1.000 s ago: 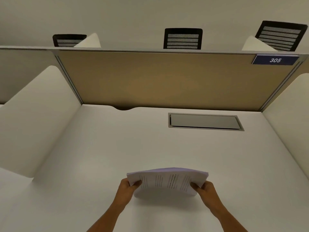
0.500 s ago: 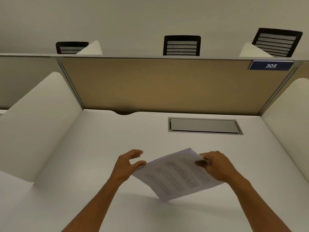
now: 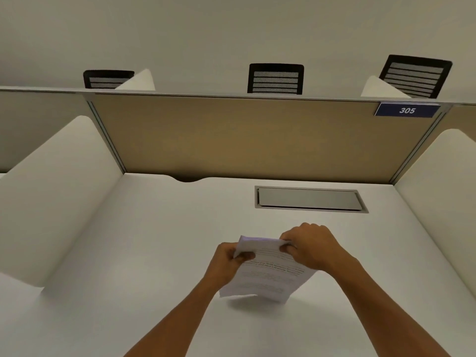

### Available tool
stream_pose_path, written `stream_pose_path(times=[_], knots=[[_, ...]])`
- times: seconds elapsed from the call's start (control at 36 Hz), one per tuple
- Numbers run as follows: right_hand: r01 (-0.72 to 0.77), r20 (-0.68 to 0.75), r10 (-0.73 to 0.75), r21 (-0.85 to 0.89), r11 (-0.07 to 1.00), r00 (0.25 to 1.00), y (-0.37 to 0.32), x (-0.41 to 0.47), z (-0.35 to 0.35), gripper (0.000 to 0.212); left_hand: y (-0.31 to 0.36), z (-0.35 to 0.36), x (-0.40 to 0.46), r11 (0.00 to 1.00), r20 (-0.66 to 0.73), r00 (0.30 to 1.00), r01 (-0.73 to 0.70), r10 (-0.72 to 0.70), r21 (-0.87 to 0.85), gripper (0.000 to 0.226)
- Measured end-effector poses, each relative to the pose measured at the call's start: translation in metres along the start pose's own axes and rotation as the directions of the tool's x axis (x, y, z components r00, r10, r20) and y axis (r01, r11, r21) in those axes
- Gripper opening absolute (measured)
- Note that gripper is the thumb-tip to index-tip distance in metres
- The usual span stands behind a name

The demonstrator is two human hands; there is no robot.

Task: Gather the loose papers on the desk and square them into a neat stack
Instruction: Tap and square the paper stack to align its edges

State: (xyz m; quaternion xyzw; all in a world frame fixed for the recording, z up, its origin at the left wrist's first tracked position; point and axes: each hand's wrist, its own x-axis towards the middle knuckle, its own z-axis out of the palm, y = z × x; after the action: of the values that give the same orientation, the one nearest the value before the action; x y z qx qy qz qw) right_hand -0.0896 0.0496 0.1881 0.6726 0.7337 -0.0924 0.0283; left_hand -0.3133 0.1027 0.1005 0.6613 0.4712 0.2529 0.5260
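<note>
- Both hands are clamped on a sheaf of printed papers (image 3: 268, 274), held up on end over the white desk (image 3: 128, 253), bottom edge just above or on the surface, can't tell which.
- Left hand (image 3: 226, 264) pinches the upper left corner, thumb on the printed face.
- Right hand (image 3: 311, 247) is curled over the top right corner, fingers wrapped tight.
- Sheets are thin and floppy, with rows of fine black text and the top edge bowing a bit.
- Desk is smooth and matte, with a brushed-metal rectangular cable hatch (image 3: 309, 199) set in further back.
- Tan fabric-looking partition (image 3: 244, 137) behind, rounded white side dividers, blue "305" plate (image 3: 407, 110), black mesh-back chairs (image 3: 275, 78) beyond.
</note>
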Motion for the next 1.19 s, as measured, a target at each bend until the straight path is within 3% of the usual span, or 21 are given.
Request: stream_pose_path(times=[0.11,0.19,0.28,0.33,0.39,0.44,0.58,0.75,0.86,0.97,1.03,1.19], knots=[[-0.030,0.028,0.028,0.086,0.996,0.999,0.018,-0.003,0.013,0.027,-0.010,-0.006,-0.009,0.992,-0.042,0.995,0.088,-0.092,-0.089,0.009],[-0.071,0.082,0.046,0.348,0.935,0.996,0.036,-0.007,0.023,0.020,-0.015,-0.014,-0.014,0.977,-0.062,0.988,0.130,-0.142,-0.169,0.011],[-0.093,0.085,0.050,0.650,0.754,0.995,0.046,-0.012,0.038,0.004,-0.020,-0.021,-0.018,0.958,-0.070,0.982,0.151,-0.173,-0.244,0.013],[-0.084,0.078,0.034,0.833,0.547,0.996,0.044,-0.016,0.049,0.011,-0.023,-0.024,-0.021,0.946,-0.069,0.981,0.156,-0.182,-0.285,0.014],[-0.088,0.081,0.036,0.909,0.406,0.996,0.038,-0.019,0.062,0.022,-0.027,-0.026,-0.022,0.937,-0.084,0.977,0.160,-0.195,-0.312,0.015],[-0.119,0.100,0.069,0.920,0.372,0.993,0.030,-0.020,0.076,0.021,-0.029,-0.026,-0.023,0.933,-0.102,0.972,0.170,-0.212,-0.317,0.014],[-0.205,0.112,0.240,0.889,0.410,0.964,0.018,-0.019,0.107,0.011,-0.036,-0.024,-0.025,0.931,-0.122,0.967,0.176,-0.225,-0.318,0.008],[-0.154,0.058,0.318,0.945,0.287,0.946,-0.001,-0.026,0.118,0.014,-0.040,-0.020,-0.031,0.922,-0.135,0.963,0.175,-0.233,-0.347,0.009],[-0.133,0.021,0.399,0.958,0.253,0.917,-0.007,-0.029,0.116,0.015,-0.036,-0.019,-0.028,0.933,-0.194,0.957,0.145,-0.216,-0.328,0.007],[-0.078,-0.028,0.469,0.976,0.205,0.883,-0.012,-0.030,0.114,0.018,-0.029,-0.020,-0.026,0.941,-0.253,0.949,0.102,-0.190,-0.323,0.019],[-0.072,-0.023,0.482,0.981,0.179,0.876,-0.015,-0.031,0.117,0.018,-0.028,-0.017,-0.027,0.943,-0.273,0.947,0.078,-0.172,-0.323,0.013],[-0.137,0.012,0.475,0.964,0.230,0.880,-0.021,-0.033,0.137,0.023,-0.037,-0.003,-0.039,0.943,-0.253,0.944,0.129,-0.211,-0.306,0.004]])
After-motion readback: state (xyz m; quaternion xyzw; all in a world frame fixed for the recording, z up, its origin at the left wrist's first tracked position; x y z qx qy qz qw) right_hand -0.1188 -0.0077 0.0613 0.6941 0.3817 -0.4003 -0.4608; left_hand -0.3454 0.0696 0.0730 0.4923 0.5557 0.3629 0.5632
